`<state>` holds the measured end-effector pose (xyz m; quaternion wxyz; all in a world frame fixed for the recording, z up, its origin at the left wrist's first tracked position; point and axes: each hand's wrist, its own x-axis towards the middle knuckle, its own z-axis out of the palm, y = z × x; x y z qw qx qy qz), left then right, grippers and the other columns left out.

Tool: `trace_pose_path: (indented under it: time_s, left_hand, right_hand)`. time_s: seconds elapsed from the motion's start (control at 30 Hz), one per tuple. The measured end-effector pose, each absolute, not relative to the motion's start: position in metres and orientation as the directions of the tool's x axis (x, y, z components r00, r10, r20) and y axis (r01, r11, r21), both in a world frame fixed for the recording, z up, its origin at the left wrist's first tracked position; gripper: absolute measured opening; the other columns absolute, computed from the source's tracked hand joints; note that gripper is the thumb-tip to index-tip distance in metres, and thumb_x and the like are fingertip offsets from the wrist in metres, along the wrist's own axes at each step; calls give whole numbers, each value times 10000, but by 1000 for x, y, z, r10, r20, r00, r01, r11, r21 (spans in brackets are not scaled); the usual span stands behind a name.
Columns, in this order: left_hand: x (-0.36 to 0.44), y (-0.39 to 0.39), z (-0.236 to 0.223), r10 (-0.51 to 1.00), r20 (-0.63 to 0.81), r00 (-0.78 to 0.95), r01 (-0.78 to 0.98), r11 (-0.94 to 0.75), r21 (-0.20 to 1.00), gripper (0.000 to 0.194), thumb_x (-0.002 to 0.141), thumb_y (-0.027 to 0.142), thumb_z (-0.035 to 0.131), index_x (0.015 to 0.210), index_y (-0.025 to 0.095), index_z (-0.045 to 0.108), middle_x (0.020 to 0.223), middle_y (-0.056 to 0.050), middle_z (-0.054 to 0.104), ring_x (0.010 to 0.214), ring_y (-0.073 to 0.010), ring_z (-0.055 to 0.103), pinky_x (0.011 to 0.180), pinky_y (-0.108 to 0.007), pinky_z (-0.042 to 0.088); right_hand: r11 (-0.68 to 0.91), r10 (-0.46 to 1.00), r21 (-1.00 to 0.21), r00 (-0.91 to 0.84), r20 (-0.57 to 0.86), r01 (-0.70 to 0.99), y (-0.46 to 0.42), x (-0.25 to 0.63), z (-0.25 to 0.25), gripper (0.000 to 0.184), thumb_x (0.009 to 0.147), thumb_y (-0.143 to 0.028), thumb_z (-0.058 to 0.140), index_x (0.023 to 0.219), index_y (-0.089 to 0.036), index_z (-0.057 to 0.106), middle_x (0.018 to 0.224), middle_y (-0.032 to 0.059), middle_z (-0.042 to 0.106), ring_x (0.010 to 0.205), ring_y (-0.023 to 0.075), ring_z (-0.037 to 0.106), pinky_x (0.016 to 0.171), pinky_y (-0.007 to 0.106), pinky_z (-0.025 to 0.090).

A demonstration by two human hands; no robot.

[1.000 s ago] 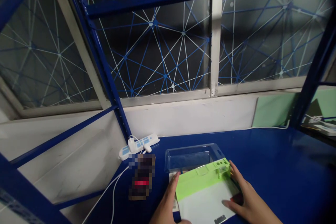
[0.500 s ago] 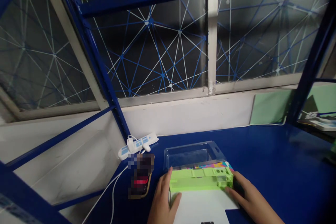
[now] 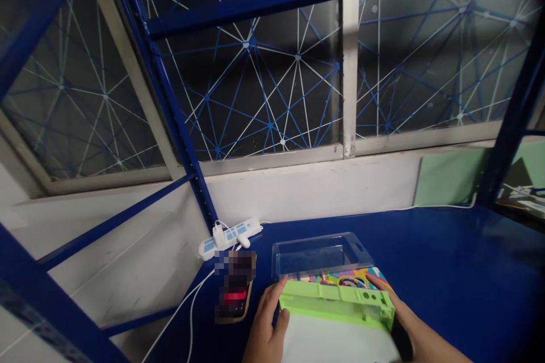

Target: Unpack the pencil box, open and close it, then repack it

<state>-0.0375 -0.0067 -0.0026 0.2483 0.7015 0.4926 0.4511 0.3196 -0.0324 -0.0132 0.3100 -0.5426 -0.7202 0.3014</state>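
Note:
A lime-green moulded plastic piece lies across a white sheet on the blue table. My left hand grips its left end, and my right hand holds its right end, with fingers reaching over the far corner. Behind it shows a brightly printed card, partly hidden by the green piece. A clear plastic blister tray lies just beyond that card, apart from both hands. The white sheet runs off the bottom of the view.
To the left stand a blurred dark object and a white power strip with plugs, trailing a white cable. Blue steel frame bars and a window with a net pattern rise behind the table.
The green piece has swung from tilted to nearly level and come nearer me, uncovering more of the printed card. My view has shifted slightly.

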Motion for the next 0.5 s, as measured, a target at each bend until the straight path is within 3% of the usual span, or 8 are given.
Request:
trace_pose_path:
  time_s: [0.13,0.27,0.37,0.43,0.5]
  left_hand:
    - [-40,-9,2,926,359,117,478,-370,797,545,1007,567,335,1413,278,553,1470,-84,539,1370,-250,476,1176,-425,351]
    - [-39,-11,4,926,364,102,408,-372,833,686,974,681,240,1402,255,565,1467,-96,537,1335,-270,508,1163,-436,371]
    - [-35,-13,5,948,308,77,422,-311,852,571,973,585,381,1422,270,539,1486,-72,531,1349,-262,499,1164,-416,371]
    - [-31,-14,6,963,265,41,464,-253,849,542,923,456,531,1437,283,514,1500,-54,522,1341,-260,509,1160,-408,377]
    - [-29,-14,6,969,249,11,498,-221,839,560,889,372,568,1438,282,507,1500,-47,522,1333,-262,519,1155,-413,383]
  right_hand:
    - [204,977,-765,-182,115,611,-30,324,-25,1097,614,-227,780,1584,-207,268,1620,102,317,1466,353,318,1207,468,221]
    - [202,979,-806,-140,148,557,-28,326,-29,709,793,-428,726,1443,-226,532,1516,90,495,1378,348,472,1156,444,357]
    - [206,978,-817,-113,172,538,-27,324,-23,518,884,-502,635,1331,-239,636,1407,74,613,1306,326,557,1124,406,408]
    - [209,977,-815,-82,196,540,-27,322,-21,544,880,-522,639,1343,-238,623,1391,71,626,1295,321,568,1106,388,428]
    - [206,976,-821,-51,212,533,-27,321,-20,608,870,-529,650,1400,-244,565,1418,65,605,1293,308,572,1081,360,454]
